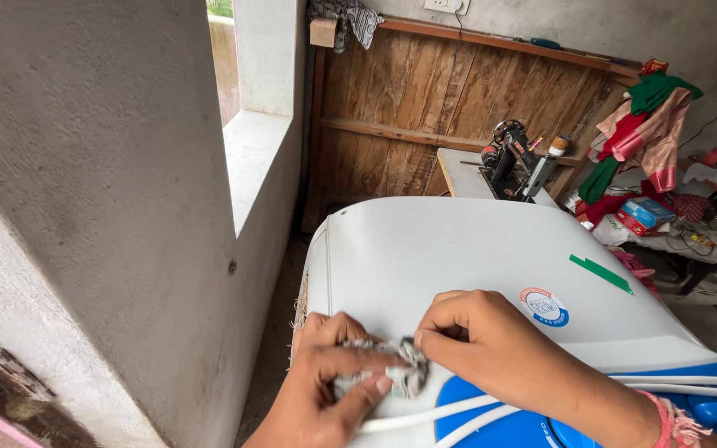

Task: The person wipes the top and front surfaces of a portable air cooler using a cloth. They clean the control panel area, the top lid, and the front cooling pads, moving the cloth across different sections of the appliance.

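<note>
a person's two bare hands work over the rounded white top of an appliance [458,249], seen from above. the left hand [325,373] is curled, its thumb and fingers pinching a small crumpled scrap of grey-and-white cloth [400,369] against the white surface. the right hand [483,340] comes in from the right, its fingertips pressed together and nipping the same scrap at its upper edge. the scrap lies between the two hands, near the front left of the appliance top, just beside a blue panel [499,423] and two thin white cords [458,408] that run across it.

a rough plaster wall [85,207] stands close on the left, with a narrow gap down to the floor between it and the appliance. behind are a black sewing machine [512,162] on a table, a wooden board, and bright green, red and pink fabrics [645,133] heaped to the right.

judging from this, the smooth, sloping top gives little grip, so the scrap could slide if either pinch loosens, and it could drop into the gap by the wall. the cords lie near enough for a finger to snag them.
</note>
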